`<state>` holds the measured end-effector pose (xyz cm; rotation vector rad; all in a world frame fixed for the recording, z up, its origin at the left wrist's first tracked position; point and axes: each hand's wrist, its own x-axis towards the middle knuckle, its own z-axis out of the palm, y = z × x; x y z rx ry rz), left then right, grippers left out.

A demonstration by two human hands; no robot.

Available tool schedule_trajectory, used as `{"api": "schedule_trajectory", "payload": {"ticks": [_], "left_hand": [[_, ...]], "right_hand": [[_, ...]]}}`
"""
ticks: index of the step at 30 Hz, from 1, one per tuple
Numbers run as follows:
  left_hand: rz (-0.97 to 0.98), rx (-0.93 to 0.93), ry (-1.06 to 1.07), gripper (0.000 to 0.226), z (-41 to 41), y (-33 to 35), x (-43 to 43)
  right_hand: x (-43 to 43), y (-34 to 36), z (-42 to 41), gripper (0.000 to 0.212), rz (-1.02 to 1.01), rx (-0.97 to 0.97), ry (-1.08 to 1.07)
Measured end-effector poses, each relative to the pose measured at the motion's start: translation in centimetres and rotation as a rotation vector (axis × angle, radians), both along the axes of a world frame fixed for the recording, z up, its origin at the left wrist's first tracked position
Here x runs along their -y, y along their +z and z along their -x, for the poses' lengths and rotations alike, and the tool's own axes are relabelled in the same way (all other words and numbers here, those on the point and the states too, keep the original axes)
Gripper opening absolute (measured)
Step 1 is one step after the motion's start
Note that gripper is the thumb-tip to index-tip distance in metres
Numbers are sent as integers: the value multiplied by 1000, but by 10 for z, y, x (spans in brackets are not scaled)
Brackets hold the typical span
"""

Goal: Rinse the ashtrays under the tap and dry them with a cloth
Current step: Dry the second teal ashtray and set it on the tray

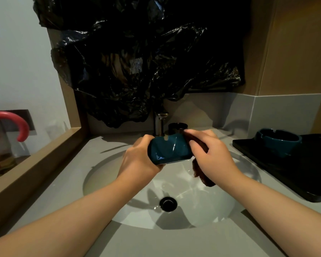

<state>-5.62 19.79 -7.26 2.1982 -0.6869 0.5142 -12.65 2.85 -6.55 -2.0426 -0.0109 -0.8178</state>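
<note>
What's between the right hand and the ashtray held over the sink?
A brown cloth, in the head view: the right hand holds it against the side of the teal ashtray gripped by the left hand.

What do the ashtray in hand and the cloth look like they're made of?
The ashtray: likely glazed ceramic, dark teal, glossy with sharp light reflections. The cloth: soft brown fabric, matte and fuzzy-edged, possibly microfibre; it hangs limp below the right hand.

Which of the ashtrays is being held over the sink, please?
The teal ashtray gripped by the left hand; the other teal one rests on the black tray, a dark one beside the tap.
</note>
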Motion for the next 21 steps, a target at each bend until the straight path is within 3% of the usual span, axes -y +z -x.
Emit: {"api": "schedule_trajectory", "payload": {"ticks": [4, 8, 10, 14, 17, 21], "left_hand": [[-12, -7, -10, 49, -1, -2, 1], [-22, -9, -31, 51, 0, -2, 2], [-6, -29, -30, 51, -1, -2, 2], [63, -150, -29, 51, -2, -1, 3], [120, -249, -31, 51, -4, -2, 7], [111, -327, -7, 54, -6, -3, 10]], "right_hand": [[-4, 3, 3, 31, 90, 39, -45], [-12, 4, 10, 32, 558, 236, -53], [-8, 3, 5, 32, 443, 205, -74], [16, -1, -6, 30, 124, -74, -205], [11, 5, 0, 29, 87, 35, -211], [-14, 7, 11, 31, 609, 299, -134]]}}
